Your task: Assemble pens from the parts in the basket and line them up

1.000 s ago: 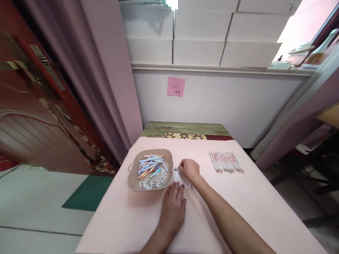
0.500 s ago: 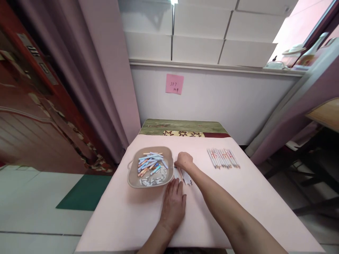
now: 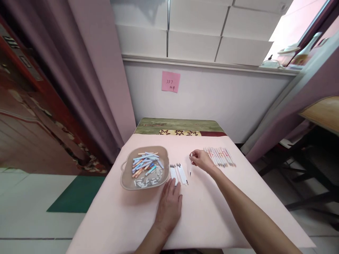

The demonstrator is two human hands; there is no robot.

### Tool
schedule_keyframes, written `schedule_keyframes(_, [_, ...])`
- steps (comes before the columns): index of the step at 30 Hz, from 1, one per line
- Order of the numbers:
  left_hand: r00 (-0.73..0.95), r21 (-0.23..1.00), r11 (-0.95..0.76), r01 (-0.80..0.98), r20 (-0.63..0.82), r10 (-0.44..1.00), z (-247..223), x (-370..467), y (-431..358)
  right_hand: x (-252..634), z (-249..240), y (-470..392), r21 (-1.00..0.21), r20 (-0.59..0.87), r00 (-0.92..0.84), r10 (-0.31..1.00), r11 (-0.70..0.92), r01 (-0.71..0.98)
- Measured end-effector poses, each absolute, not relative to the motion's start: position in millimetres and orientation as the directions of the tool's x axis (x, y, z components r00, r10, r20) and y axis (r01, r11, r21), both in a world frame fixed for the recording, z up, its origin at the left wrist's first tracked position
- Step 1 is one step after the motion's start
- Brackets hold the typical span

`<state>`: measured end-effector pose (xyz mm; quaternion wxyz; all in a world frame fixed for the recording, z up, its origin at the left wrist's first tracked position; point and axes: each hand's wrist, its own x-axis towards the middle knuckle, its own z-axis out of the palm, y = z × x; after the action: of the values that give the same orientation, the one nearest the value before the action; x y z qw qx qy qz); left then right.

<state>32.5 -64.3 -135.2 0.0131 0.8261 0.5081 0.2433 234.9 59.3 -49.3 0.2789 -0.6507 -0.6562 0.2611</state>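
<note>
My right hand (image 3: 202,160) pinches a thin white pen refill (image 3: 190,170) near its upper end, its dark tip pointing down toward the table. My left hand (image 3: 168,203) lies flat with fingers stretched, fingertips at the near ends of a row of white refills (image 3: 181,173) with dark tips. Left of that row stands a beige basin (image 3: 123,178). It holds a heap of coloured pen barrels (image 3: 148,163) and many small white pieces (image 3: 148,182). Just beyond my right hand, a row of clear pens (image 3: 221,157) with reddish markings lies side by side.
A pale pink cloth (image 3: 212,218) covers most of the table, whose green patterned far end (image 3: 180,123) shows by the wall. A pink note (image 3: 171,82) is stuck on the wall. Dark furniture (image 3: 312,169) stands at the right, and a purple curtain (image 3: 87,70) hangs at the left.
My right hand has moved right, away from the refill row, and now holds one refill. My left hand stays flat on the table. The view has shifted slightly.
</note>
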Motion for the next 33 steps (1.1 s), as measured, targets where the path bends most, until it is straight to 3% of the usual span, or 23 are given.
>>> schedule_keyframes(5, [0.372,0.269,-0.487,0.831,0.384,0.845,-134.9,33.3,-63.8,219.7,-50.5,50.1,-0.715,0.202,-0.045,0.978,0.178,0.677])
schedule_keyframes(10, [0.349,0.264,-0.472,0.841,0.403,0.846,-134.3,34.6,-63.3,199.6,-68.2,17.7,-0.606,0.400,-0.185,0.898,0.410,0.682])
schedule_keyframes(15, [0.340,0.271,-0.464,0.843,0.400,0.851,-137.0,35.2,-63.0,197.3,-91.9,-9.7,-0.511,0.356,-0.433,0.828,0.561,0.651])
schedule_keyframes(18, [0.343,0.261,-0.467,0.845,0.405,0.848,-138.5,35.4,-62.7,204.7,-92.9,-12.0,-0.494,0.288,-0.395,0.872,0.489,0.719])
schedule_keyframes(25, [0.371,0.215,-0.478,0.852,0.398,0.839,-137.7,34.5,-62.3,206.6,-82.2,19.7,-0.459,0.027,0.029,0.999,-0.013,0.888])
schedule_keyframes(33, [0.394,0.132,-0.482,0.866,0.412,0.821,-126.5,34.2,-65.2,190.4,-78.4,38.4,-0.431,-0.223,0.068,0.972,-0.161,0.888])
